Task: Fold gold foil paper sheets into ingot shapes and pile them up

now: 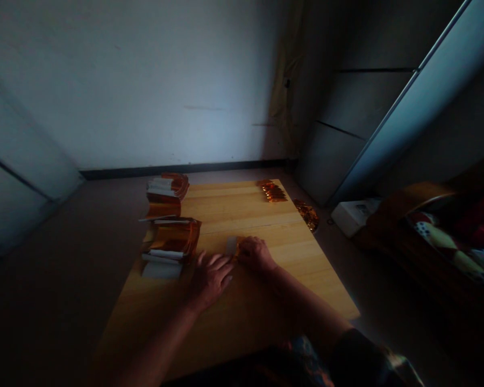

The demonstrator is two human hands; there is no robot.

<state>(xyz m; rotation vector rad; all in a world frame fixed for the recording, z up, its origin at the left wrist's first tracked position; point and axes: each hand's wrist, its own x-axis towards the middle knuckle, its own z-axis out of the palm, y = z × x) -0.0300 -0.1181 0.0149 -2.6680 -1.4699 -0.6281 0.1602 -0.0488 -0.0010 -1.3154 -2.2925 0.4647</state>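
Both my hands rest on a light wooden table (242, 215), near its middle. My right hand (256, 254) is curled over a small piece of white paper and gold-orange foil (233, 245), holding its orange end. My left hand (210, 279) lies flat with fingers apart, its fingertips just below that piece. To the left, two stacks of folded gold foil and white paper (170, 242) (165, 194) stand at the table's edge. A small row of gold foil pieces (271, 191) lies at the far edge.
A crumpled gold foil piece (306, 216) sits at the table's far right corner. A white box (355, 216) is on the floor to the right, beyond it a wooden seat with patterned cloth (439, 236). A wall and tall cabinet doors (358, 118) stand behind.
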